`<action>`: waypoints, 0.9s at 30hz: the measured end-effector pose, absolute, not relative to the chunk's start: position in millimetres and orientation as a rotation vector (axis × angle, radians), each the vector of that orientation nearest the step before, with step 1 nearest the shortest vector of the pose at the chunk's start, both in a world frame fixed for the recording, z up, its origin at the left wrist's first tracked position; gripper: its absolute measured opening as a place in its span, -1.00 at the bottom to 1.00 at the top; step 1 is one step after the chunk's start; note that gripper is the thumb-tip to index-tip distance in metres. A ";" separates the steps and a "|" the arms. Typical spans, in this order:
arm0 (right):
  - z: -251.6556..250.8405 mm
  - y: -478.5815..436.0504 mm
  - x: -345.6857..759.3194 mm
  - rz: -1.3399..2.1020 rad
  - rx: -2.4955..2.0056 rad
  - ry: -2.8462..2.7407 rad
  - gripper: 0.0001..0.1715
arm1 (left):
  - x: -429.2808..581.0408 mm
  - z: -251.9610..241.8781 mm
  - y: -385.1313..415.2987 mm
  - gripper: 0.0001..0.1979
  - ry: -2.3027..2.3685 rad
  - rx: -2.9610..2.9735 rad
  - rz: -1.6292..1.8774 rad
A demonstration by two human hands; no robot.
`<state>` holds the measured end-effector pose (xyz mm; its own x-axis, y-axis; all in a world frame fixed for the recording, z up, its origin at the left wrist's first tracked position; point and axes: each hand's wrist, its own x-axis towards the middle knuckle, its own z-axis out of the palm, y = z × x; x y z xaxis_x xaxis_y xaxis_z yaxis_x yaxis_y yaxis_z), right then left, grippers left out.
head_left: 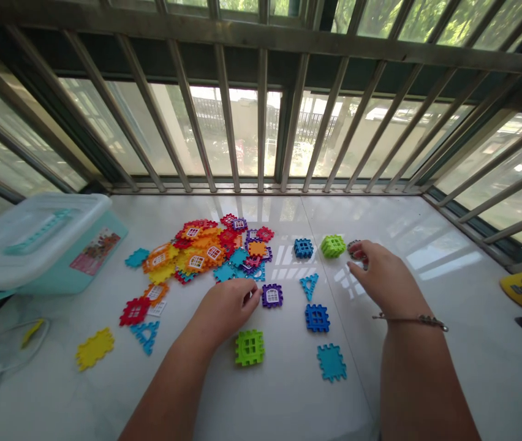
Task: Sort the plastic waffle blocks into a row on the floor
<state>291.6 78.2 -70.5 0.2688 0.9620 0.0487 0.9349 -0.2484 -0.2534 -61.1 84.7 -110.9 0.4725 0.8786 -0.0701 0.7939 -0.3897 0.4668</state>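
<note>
Two hands, left hand [222, 315] curled beside a purple window tile [272, 295], right hand's fingers [351, 264] pinching a tilted red tile [357, 252]

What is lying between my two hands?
Between your left hand and right hand, the head view shows a purple window tile, a blue triangle tile and a blue grid tile.

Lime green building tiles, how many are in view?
2. One lime green tile lies beside the right hand; another lies below the left hand. More could be hidden in the colourful pile.
</note>
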 end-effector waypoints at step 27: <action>-113.6 96.8 253.8 0.497 -2.041 -2.321 -0.74 | -58.1 -114.5 84.6 -0.74 1.387 2.303 0.244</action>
<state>253.8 96.8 -113.6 -0.1501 0.9686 -0.1984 0.9649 0.0998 -0.2427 -58.1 84.6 -114.5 0.4820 0.8731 -0.0730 0.7956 -0.4013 0.4538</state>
